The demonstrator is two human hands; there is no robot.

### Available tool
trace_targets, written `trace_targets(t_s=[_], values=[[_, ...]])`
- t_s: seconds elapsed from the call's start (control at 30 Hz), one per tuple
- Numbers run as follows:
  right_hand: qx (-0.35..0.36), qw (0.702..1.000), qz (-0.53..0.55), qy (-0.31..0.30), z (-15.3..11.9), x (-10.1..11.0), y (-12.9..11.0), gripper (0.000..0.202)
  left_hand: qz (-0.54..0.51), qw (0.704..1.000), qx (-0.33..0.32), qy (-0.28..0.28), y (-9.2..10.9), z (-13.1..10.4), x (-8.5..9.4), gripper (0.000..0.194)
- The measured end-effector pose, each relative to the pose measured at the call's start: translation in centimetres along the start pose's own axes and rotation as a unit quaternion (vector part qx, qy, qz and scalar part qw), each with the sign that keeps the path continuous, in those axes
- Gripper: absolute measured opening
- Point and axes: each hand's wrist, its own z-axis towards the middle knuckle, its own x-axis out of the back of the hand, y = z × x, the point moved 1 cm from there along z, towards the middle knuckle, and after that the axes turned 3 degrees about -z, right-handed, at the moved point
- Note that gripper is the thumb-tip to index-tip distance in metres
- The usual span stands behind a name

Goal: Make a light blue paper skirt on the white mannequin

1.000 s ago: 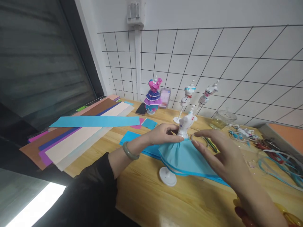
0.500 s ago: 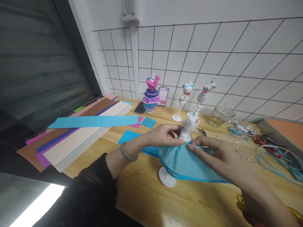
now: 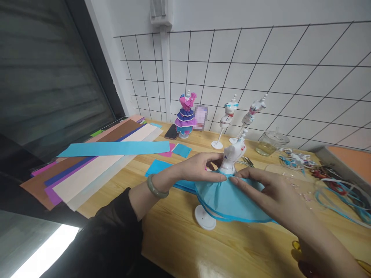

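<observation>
A small white dress form [image 3: 230,158] with printed marks stands tilted on its round white base [image 3: 205,217]. Around its waist hangs a blue skirt [image 3: 228,200], gathered at the top and flaring out below. My left hand [image 3: 204,168] pinches the skirt's waist edge from the left, thumb in front and fingers partly behind the form. From the right, my right hand [image 3: 262,183] grips the same waist edge between thumb and fingers. Both thumbs nearly meet at the front. The fabric behind the form is hidden.
Several coloured strips [image 3: 101,162] lie at the left, a blue one on top. Folded blue pieces [image 3: 158,168] lie behind my left forearm. A dressed form [image 3: 185,116], a phone [image 3: 171,132], two bare forms [image 3: 227,116] and a glass pot [image 3: 268,143] stand behind. Ribbons [image 3: 342,197] lie right.
The dress form and skirt have tipped slightly to the right, and the skirt's hem has shifted a little. Both hands keep their hold at the waist.
</observation>
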Motion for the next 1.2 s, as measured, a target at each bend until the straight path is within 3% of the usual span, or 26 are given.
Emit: trace_targets(t_s=[0.37,0.83,1.2], values=[[0.057,0.998,0.035,-0.002,-0.3,0.5,-1.2,0.023,-0.077,0.996,-0.022,-0.028,-0.1,0.1,-0.1,0.03],[-0.043,0.997,0.063,0.01,0.0,-0.4,0.4,0.027,-0.041,0.999,-0.009,-0.02,-0.2,-0.1,-0.1,0.036],[-0.063,0.993,0.104,0.001,0.0,-0.8,1.0,0.026,-0.036,0.999,0.007,-0.021,-0.2,0.0,-0.1,0.041]])
